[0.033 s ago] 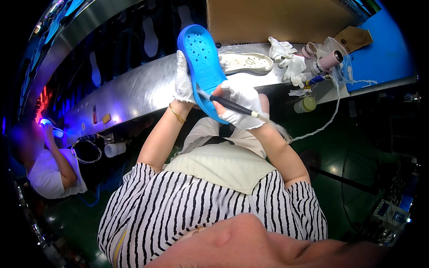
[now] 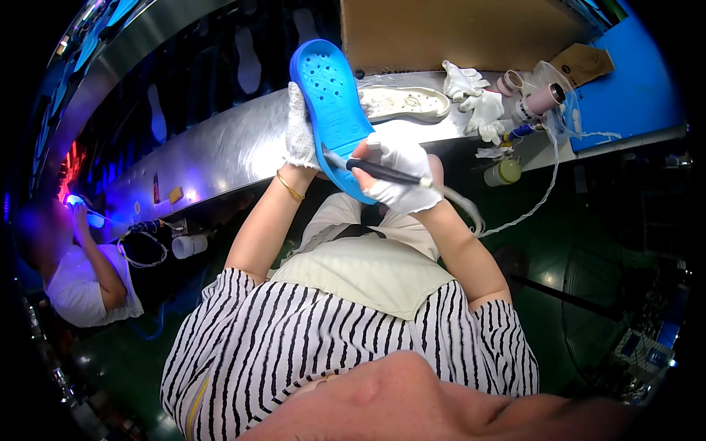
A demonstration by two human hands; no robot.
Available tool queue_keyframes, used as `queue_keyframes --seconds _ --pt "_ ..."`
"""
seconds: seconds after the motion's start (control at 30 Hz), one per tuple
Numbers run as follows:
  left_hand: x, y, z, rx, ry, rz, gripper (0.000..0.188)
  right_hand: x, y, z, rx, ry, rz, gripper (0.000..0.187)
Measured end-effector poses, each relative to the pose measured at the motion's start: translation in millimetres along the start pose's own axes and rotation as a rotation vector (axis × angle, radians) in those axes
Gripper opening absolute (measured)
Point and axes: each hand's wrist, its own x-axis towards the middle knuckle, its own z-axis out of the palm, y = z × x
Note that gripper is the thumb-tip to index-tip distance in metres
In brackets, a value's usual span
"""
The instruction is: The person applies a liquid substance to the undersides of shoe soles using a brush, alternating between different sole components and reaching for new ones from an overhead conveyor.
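My left hand (image 2: 300,131), in a white glove with a gold bangle at the wrist, grips a bright blue perforated clog (image 2: 329,92) by its left edge. The clog stands upright in front of me. My right hand (image 2: 403,175), also in a white glove, is shut on a dark pen-like tool (image 2: 376,170) with a cable trailing off to the right. The tool's tip touches the lower part of the clog. My striped shirt and a pale apron fill the lower part of the view.
A metal bench (image 2: 220,151) runs behind the clog, with a white shoe sole (image 2: 403,103), spare white gloves (image 2: 474,99), spools (image 2: 540,99) and a small jar (image 2: 504,171). Cardboard (image 2: 441,29) stands behind. A seated co-worker (image 2: 81,283) works under violet light at the left.
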Motion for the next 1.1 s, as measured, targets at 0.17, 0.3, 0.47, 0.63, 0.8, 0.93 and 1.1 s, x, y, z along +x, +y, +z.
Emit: queue_keyframes --seconds 0.17,0.3,0.47,0.63,0.8,0.93,1.1 --pt "9.6 6.0 0.4 -0.016 0.054 0.052 0.083 -3.2 14.2 -3.6 -0.212 0.053 -0.103 0.016" --pt "11.8 18.7 2.9 0.027 0.044 0.062 0.082 -3.3 7.4 -4.5 -0.058 -0.017 0.037 0.016" --pt "3.2 13.7 16.8 -0.148 -0.031 0.020 0.092 12.9 14.6 -36.2 -0.095 0.095 0.113 0.014" --pt "-7.9 -17.2 7.4 -0.425 -0.304 -0.047 0.090 18.5 19.0 -45.5 0.161 0.217 0.154 0.016" --pt "-2.5 -14.2 13.4 -0.133 -0.210 -0.080 0.087 2.4 6.4 -11.0 0.248 0.035 0.057 0.015" --pt "4.8 -1.2 19.4 -0.144 -0.214 -0.001 0.090 3.3 12.9 -20.0 0.253 0.104 0.187 0.014" --pt "-0.5 2.2 34.1 -0.043 -0.251 0.116 0.093 2.3 9.7 -6.4 0.051 0.072 -0.072 0.015"
